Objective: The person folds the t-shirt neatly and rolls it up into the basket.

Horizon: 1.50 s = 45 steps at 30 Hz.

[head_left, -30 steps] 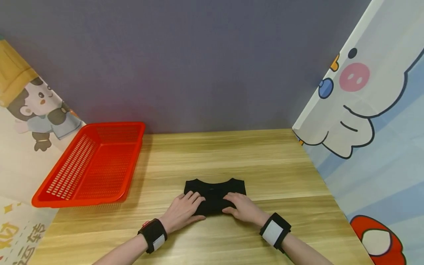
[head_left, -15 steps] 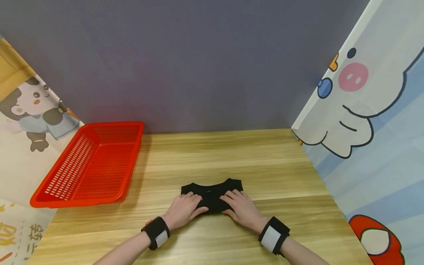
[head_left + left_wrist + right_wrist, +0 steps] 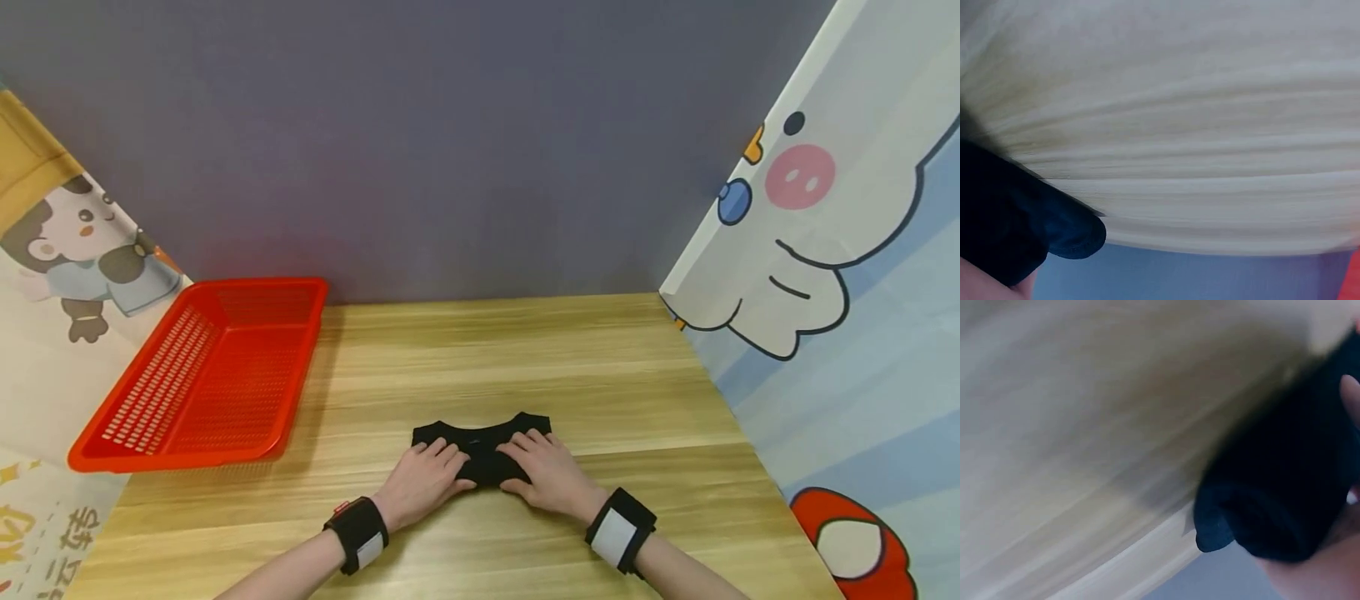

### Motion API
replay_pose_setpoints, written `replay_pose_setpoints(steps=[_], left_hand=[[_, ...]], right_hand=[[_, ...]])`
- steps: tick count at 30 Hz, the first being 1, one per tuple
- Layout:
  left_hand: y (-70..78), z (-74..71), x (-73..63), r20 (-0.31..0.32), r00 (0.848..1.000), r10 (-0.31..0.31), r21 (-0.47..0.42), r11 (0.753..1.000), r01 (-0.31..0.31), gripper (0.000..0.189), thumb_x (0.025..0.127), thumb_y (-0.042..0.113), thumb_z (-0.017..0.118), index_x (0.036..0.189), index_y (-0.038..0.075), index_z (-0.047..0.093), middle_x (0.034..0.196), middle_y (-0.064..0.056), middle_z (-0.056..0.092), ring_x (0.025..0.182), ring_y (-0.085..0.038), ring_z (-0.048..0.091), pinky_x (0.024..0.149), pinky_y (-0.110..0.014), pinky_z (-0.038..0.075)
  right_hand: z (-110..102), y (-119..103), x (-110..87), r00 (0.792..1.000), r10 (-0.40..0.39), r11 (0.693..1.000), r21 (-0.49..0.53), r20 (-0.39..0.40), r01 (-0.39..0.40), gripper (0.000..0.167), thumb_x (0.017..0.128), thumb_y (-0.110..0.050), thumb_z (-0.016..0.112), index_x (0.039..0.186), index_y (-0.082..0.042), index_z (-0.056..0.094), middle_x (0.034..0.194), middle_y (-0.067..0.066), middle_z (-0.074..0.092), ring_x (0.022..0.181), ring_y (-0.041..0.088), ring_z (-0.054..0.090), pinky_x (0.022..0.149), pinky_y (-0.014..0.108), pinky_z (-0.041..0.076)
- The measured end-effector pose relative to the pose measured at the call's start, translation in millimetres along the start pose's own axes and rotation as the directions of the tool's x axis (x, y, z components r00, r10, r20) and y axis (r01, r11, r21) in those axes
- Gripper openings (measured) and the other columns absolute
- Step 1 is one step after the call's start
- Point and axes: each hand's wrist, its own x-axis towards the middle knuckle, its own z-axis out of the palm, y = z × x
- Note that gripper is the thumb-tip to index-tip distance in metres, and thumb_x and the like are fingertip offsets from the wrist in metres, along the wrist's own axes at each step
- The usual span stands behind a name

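A black shirt [image 3: 483,467], folded or rolled into a short, wide bundle, lies on the table with its curved neckline on the far side. My left hand [image 3: 422,482] grips its left part, fingers over the top and thumb along the near edge. On the right part, my right hand [image 3: 551,477] holds it the same way. The left wrist view shows one rounded end of the shirt [image 3: 1016,212]. From the right wrist, a thick rolled end of the shirt [image 3: 1279,475] appears between thumb and fingers. Parts of the fingertips are hidden.
A red plastic basket [image 3: 288,425] with perforated sides stands at the left of the wood-grain table [image 3: 495,350]. Behind the table rises a grey wall [image 3: 480,150]. Cartoon-printed sheets flank the left and right sides.
The shirt's far edge has moved slightly toward me, so the bundle looks a little shorter. Both hands keep to its two sides, with small shifts of fingers and thumbs. The basket stays put.
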Motion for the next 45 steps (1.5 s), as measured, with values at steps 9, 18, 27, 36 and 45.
replay_pose_setpoints(steps=[9,18,27,36,45], left_hand=[[-1.5,0.4,5.5,0.057,0.997,-0.044,-0.100,0.994,0.050,0.042,0.101,0.054,0.049,0.105,0.019,0.071,0.095,0.005,0.073,0.090,-0.014,0.066,0.074,-0.031,0.053],[-0.9,3.4,-3.4,0.017,1.000,-0.015,0.053,0.998,0.015,0.062,0.090,0.072,0.053,0.118,0.018,0.065,0.105,0.002,0.063,0.099,-0.018,0.059,0.082,-0.035,0.049],[-4.9,1.9,2.3,0.115,0.987,-0.108,-0.171,0.977,0.126,0.050,0.097,0.065,0.046,0.090,0.021,0.067,0.088,0.002,0.072,0.080,-0.016,0.067,0.063,-0.031,0.053],[-5.6,2.1,-3.3,0.050,0.997,-0.056,-0.054,0.997,0.059,0.065,0.091,0.074,0.048,0.120,0.018,0.066,0.112,0.002,0.069,0.105,-0.018,0.063,0.084,-0.036,0.053],[-10.8,4.3,0.5,-0.033,0.999,-0.023,0.008,1.000,0.023,0.056,0.089,0.071,0.054,0.100,0.018,0.069,0.097,0.002,0.066,0.095,-0.018,0.060,0.084,-0.035,0.050]], right_hand=[[12,1,-0.9,0.987,-0.053,0.992,-0.122,-0.154,0.034,0.045,0.088,-0.045,0.073,0.125,-0.019,0.066,0.113,-0.002,0.065,0.104,0.019,0.059,0.088,0.045,0.051],[-1,3,4.4,0.999,0.036,0.992,0.122,0.003,-0.036,0.036,0.095,-0.034,0.069,0.122,-0.010,0.069,0.114,0.004,0.068,0.106,0.024,0.063,0.090,0.051,0.052],[15,-1,-2.3,0.993,-0.044,0.984,-0.177,-0.106,0.025,0.063,0.089,-0.055,0.069,0.140,-0.020,0.056,0.129,0.003,0.060,0.119,0.026,0.055,0.099,0.058,0.048],[9,0,2.2,0.999,0.014,1.000,-0.006,-0.029,-0.014,0.044,0.092,-0.041,0.070,0.128,-0.016,0.067,0.123,0.005,0.067,0.114,0.028,0.061,0.096,0.056,0.049],[9,-1,0.2,0.999,-0.004,0.997,-0.077,-0.047,0.000,0.056,0.090,-0.050,0.070,0.135,-0.018,0.061,0.127,0.004,0.062,0.118,0.027,0.056,0.099,0.053,0.047]])
